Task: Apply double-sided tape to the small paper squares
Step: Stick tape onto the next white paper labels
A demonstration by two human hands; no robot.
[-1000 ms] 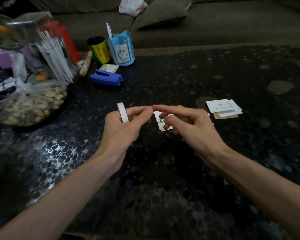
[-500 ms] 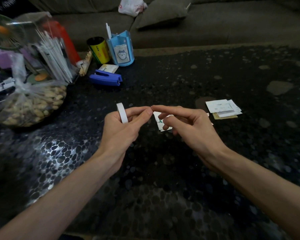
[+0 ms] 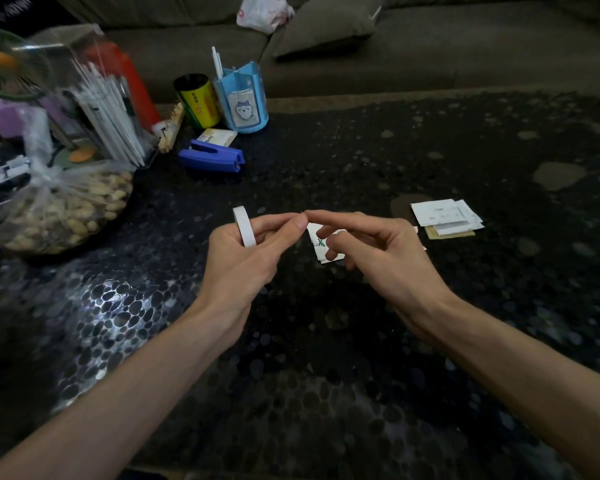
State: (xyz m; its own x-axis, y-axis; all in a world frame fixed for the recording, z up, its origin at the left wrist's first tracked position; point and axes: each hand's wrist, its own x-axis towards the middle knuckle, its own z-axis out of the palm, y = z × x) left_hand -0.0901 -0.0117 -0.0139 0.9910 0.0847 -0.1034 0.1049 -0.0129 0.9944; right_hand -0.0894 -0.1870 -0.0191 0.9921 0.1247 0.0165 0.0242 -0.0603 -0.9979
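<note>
Movement over the last second is next to nothing: the left hand and right hand hang above the table in the same pose as before, fingertips meeting in mid-air. No tape has been drawn out or stuck down in that time, so I'd judge the job is stalled at picking the loose end free.

The left hand grips the roll, which stands on edge among its curled fingers, with thumb and forefinger stretched toward the right hand. The right forefinger touches the left thumb tip. Whether it pinches a tape end there I cannot tell, as it is too small to see.

The squares lie flat on the table just beneath and beyond the right fingers, partly hidden by them and not touched. They are near the left fingertips but apart from the roll. Another stack sits well past the right knuckles.
</note>
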